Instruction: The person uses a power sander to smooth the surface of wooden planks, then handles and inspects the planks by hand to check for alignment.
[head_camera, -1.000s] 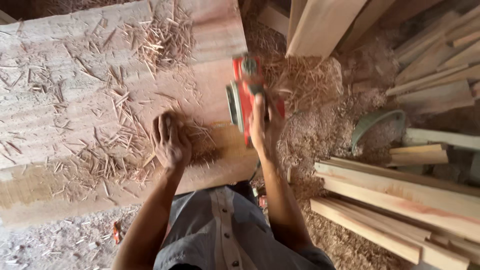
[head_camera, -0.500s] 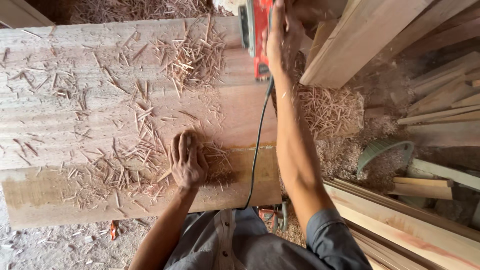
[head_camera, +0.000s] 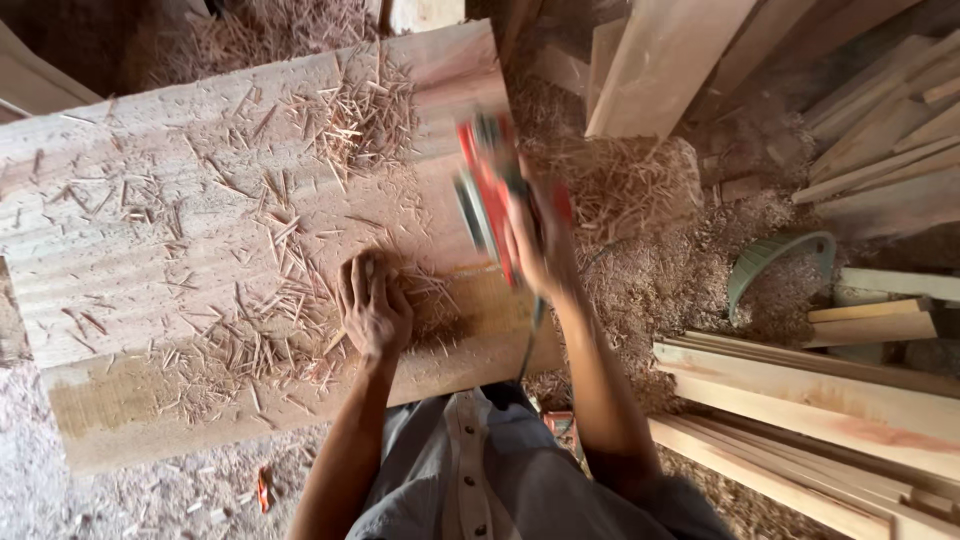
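My right hand (head_camera: 535, 235) is wrapped tight around the red electric planer (head_camera: 490, 195), which sits at the centre of the frame on the right edge of the wide wooden plank (head_camera: 130, 230). The tool is blurred, so I cannot tell exactly how its sole meets the wood, but its long axis runs from the top of the frame toward the bottom, across the plank's length, which stretches from the left of the frame to the centre. My left hand (head_camera: 372, 305) lies flat, fingers spread and holding nothing, pressed on the plank just left of and below the planer, among a scatter of long wood shavings (head_camera: 355, 120). So the planer lies to the upper right of that bracing hand, close but not touching, and only my right hand is on it. A dark power cord (head_camera: 532, 330) drops from the tool toward my body at the bottom. Stacked boards (head_camera: 800, 390) fill the right side, with sawdust heaped on the ground between.
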